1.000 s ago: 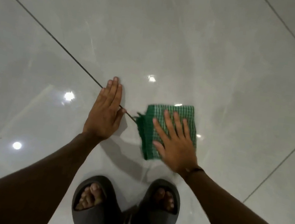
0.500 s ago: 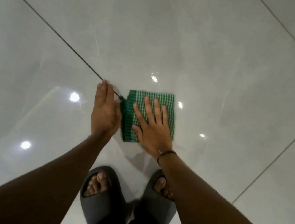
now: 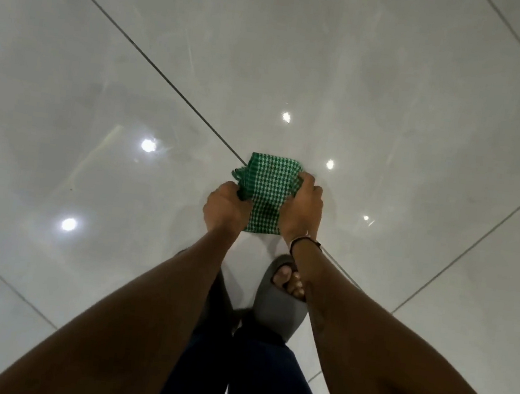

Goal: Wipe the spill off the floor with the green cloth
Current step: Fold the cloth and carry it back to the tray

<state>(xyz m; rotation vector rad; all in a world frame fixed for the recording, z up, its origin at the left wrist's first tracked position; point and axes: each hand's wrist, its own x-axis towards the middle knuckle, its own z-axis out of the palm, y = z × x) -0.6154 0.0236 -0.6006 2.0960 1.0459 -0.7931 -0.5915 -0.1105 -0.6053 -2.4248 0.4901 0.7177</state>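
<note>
The green-and-white checked cloth [image 3: 266, 191] is folded and held between both hands, seemingly lifted above the glossy pale tile floor [image 3: 334, 58]. My left hand [image 3: 224, 207] grips its left edge, fingers curled under. On the right edge my right hand [image 3: 303, 210] is closed, with a dark band at the wrist. I cannot make out any spill on the shiny tiles; only ceiling-light reflections show.
My grey slipper [image 3: 278, 304] on the right foot stands just below the cloth; the other foot is hidden behind my left arm. Dark trouser legs [image 3: 249, 379] fill the bottom middle. Dark grout lines [image 3: 156, 66] cross the floor diagonally.
The right hand slid the flat cloth leftwards on the floor towards the left hand. Now both hands have closed on the cloth's sides and appear to have raised it, and the view has pulled upward.
</note>
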